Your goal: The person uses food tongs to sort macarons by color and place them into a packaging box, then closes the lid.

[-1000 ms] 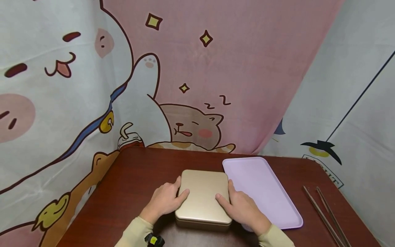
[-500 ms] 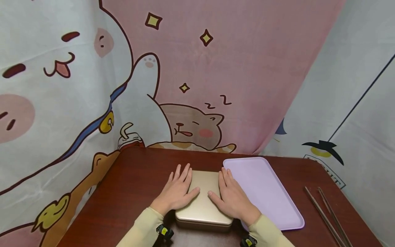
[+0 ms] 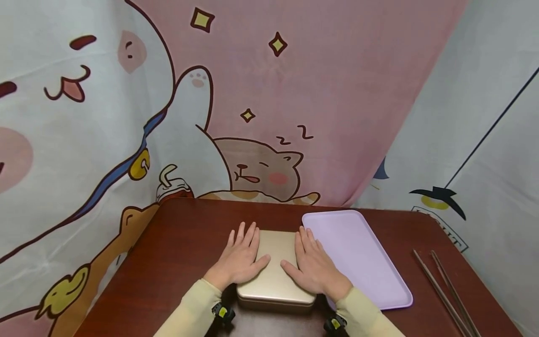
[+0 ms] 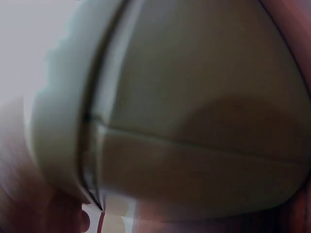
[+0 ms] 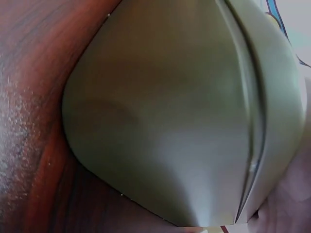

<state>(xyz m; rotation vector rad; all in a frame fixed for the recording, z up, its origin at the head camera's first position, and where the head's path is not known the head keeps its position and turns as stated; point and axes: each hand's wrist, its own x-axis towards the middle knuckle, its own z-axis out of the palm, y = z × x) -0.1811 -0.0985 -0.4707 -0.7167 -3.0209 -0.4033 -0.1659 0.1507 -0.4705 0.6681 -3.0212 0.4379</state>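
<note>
A gold rectangular tin (image 3: 275, 267) with its lid on lies on the brown table. My left hand (image 3: 237, 260) rests on the lid's left side, fingers straight and pointing away from me, thumb across the top. On the lid's right side rests my right hand (image 3: 313, 264), its fingers straight too, the two thumbs nearly facing each other. The left wrist view shows the tin's side (image 4: 204, 87) and the lid seam up close. In the right wrist view the tin's wall (image 5: 160, 111) fills the middle, with part of the right hand (image 5: 286, 204) at the lower right.
A lilac tray (image 3: 362, 262) lies just right of the tin, partly behind the right forearm. Metal tongs (image 3: 446, 295) lie farther right near the table edge. A cartoon-printed cloth (image 3: 337, 93) hangs behind the table (image 3: 168, 262).
Both hands have moved from gripping the tin's sides to lying flat on its lid with fingers extended. During the last half second they have stayed there; the head view has shifted slightly.
</note>
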